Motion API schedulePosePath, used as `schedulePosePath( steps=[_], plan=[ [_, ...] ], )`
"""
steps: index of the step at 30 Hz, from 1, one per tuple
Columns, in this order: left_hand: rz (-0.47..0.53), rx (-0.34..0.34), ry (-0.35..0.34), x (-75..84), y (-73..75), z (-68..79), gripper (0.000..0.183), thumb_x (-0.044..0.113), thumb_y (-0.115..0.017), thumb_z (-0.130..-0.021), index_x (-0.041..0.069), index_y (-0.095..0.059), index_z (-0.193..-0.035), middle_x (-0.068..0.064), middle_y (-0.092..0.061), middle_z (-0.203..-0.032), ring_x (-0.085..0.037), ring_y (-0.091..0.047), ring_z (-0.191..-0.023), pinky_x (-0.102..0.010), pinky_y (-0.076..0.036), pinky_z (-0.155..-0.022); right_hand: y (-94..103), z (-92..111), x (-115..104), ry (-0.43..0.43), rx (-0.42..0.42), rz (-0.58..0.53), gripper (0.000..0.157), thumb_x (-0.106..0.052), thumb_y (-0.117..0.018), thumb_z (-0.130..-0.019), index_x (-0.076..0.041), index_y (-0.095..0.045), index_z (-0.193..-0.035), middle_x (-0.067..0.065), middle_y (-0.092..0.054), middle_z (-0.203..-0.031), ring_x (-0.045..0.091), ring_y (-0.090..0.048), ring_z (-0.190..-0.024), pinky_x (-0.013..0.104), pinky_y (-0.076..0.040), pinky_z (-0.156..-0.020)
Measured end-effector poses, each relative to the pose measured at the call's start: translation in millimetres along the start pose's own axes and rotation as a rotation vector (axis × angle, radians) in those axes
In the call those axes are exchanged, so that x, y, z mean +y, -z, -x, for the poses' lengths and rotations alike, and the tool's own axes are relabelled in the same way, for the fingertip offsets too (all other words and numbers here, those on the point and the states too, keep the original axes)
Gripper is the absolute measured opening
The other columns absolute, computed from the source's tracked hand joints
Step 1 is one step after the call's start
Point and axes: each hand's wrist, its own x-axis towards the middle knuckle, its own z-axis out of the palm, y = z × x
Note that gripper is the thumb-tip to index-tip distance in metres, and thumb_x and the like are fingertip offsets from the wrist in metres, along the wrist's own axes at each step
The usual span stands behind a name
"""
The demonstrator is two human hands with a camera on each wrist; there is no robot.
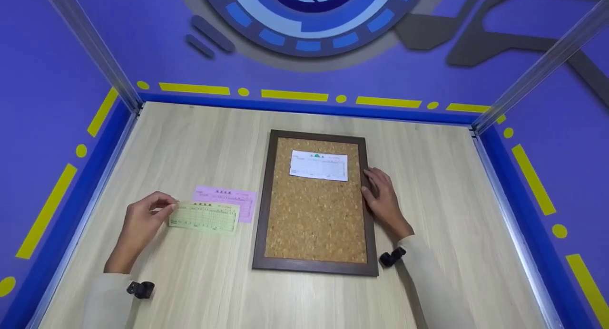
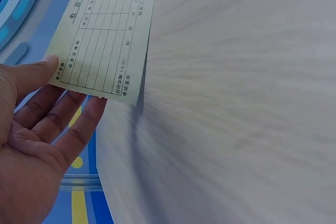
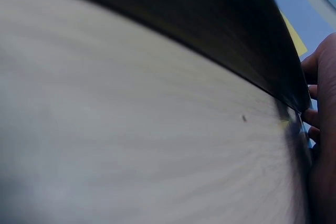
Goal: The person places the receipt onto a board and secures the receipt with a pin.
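On a pale wooden table (image 1: pixel 456 191) between blue walls (image 1: pixel 138 39), the left hand (image 1: pixel 145 222) pinches a green slip (image 1: pixel 204 217) partly covering a purple slip (image 1: pixel 245 208), nine o'clock from a corkboard (image 1: pixel 316 222) whose white slip (image 1: pixel 319 166) lies toward twelve, and the right hand (image 1: pixel 385 201), relaxed, touches its three-o'clock edge.
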Motion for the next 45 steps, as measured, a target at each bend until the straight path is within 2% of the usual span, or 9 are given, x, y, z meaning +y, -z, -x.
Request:
schedulePosePath(
  steps=[4, 9, 12, 16, 18, 22, 27, 36, 45],
  plan=[
    [-0.031, -0.014, -0.009, 3.8, 0.5, -4.8, 0.010, -0.004, -0.077, -0.100, 0.002, -0.078, -0.106, -0.012, -0.080, -0.104, 0.003, -0.066, -0.097, -0.004, -0.045, -0.088, 1.5, 0.7, -0.5, -0.016, -0.007, 0.004, 0.050, -0.008, -0.070, -0.105, 0.004, -0.060, -0.152, 0.029, -0.050, -0.162, 0.048, -0.038, -0.156, 0.064, -0.029, -0.128],
    [-0.037, -0.035, -0.015, 11.7, 4.1, -12.1, 0.010, -0.005, -0.077, -0.099, 0.003, -0.078, -0.106, -0.012, -0.079, -0.101, -0.008, -0.071, -0.096, -0.005, -0.049, -0.084, 3.1, 0.1, -2.2, -0.040, -0.018, 0.005, 0.051, -0.008, -0.069, -0.105, 0.003, -0.059, -0.154, 0.029, -0.048, -0.164, 0.046, -0.037, -0.157, 0.062, -0.028, -0.129],
    [0.002, -0.052, 0.002, 16.6, 7.4, -15.7, 0.010, -0.004, -0.077, -0.100, 0.002, -0.078, -0.107, -0.012, -0.078, -0.102, -0.013, -0.074, -0.096, -0.013, -0.058, -0.074, 3.2, -0.1, -2.8, -0.047, -0.027, 0.006, 0.051, -0.008, -0.068, -0.106, 0.003, -0.058, -0.154, 0.028, -0.048, -0.164, 0.045, -0.036, -0.158, 0.062, -0.028, -0.130],
    [0.083, -0.074, 0.035, 22.2, 10.3, -19.4, 0.009, -0.001, -0.076, -0.102, -0.001, -0.077, -0.111, -0.016, -0.077, -0.104, -0.009, -0.074, -0.093, -0.026, -0.065, -0.067, 2.1, -0.2, -3.4, -0.051, -0.037, 0.007, 0.050, -0.009, -0.068, -0.107, 0.003, -0.058, -0.155, 0.028, -0.048, -0.165, 0.045, -0.036, -0.158, 0.061, -0.028, -0.130],
    [0.107, -0.079, 0.047, 24.4, 11.1, -21.0, 0.010, 0.001, -0.076, -0.102, -0.001, -0.077, -0.113, -0.018, -0.076, -0.106, -0.006, -0.073, -0.092, -0.029, -0.066, -0.067, 1.2, -0.7, -4.2, -0.050, -0.038, 0.009, 0.050, -0.010, -0.068, -0.107, 0.003, -0.058, -0.155, 0.027, -0.048, -0.164, 0.045, -0.036, -0.158, 0.061, -0.028, -0.130],
    [0.122, -0.089, 0.072, 28.1, 10.7, -24.1, 0.013, 0.002, -0.075, -0.104, -0.002, -0.076, -0.116, -0.020, -0.075, -0.110, -0.003, -0.072, -0.091, -0.029, -0.066, -0.069, -0.1, -1.6, -4.8, -0.049, -0.035, 0.018, 0.049, -0.011, -0.067, -0.108, 0.003, -0.058, -0.154, 0.027, -0.049, -0.164, 0.045, -0.037, -0.158, 0.061, -0.029, -0.130],
    [0.149, -0.092, 0.092, 32.4, 10.2, -28.7, 0.015, 0.003, -0.074, -0.105, -0.004, -0.074, -0.118, -0.022, -0.074, -0.111, -0.006, -0.072, -0.090, -0.029, -0.066, -0.069, 0.1, -1.9, -3.9, -0.042, -0.027, 0.026, 0.050, -0.010, -0.068, -0.107, 0.003, -0.059, -0.154, 0.027, -0.050, -0.164, 0.045, -0.038, -0.157, 0.062, -0.029, -0.129],
    [0.213, -0.082, 0.097, 46.0, 9.0, -39.6, 0.017, 0.006, -0.076, -0.104, -0.005, -0.074, -0.117, -0.021, -0.075, -0.109, -0.006, -0.073, -0.087, -0.030, -0.066, -0.067, 2.1, 0.1, -2.4, -0.042, -0.024, 0.029, 0.050, -0.009, -0.067, -0.107, 0.003, -0.059, -0.154, 0.027, -0.050, -0.163, 0.045, -0.039, -0.157, 0.062, -0.029, -0.129],
    [0.259, -0.084, 0.078, 54.0, 1.0, -48.3, 0.014, 0.004, -0.076, -0.103, -0.004, -0.074, -0.114, -0.015, -0.077, -0.102, -0.007, -0.074, -0.084, -0.029, -0.065, -0.063, 0.7, -0.7, -2.1, -0.009, -0.008, 0.022, 0.049, -0.008, -0.070, -0.105, 0.005, -0.060, -0.151, 0.029, -0.052, -0.161, 0.048, -0.040, -0.155, 0.064, -0.030, -0.127]
  ],
)
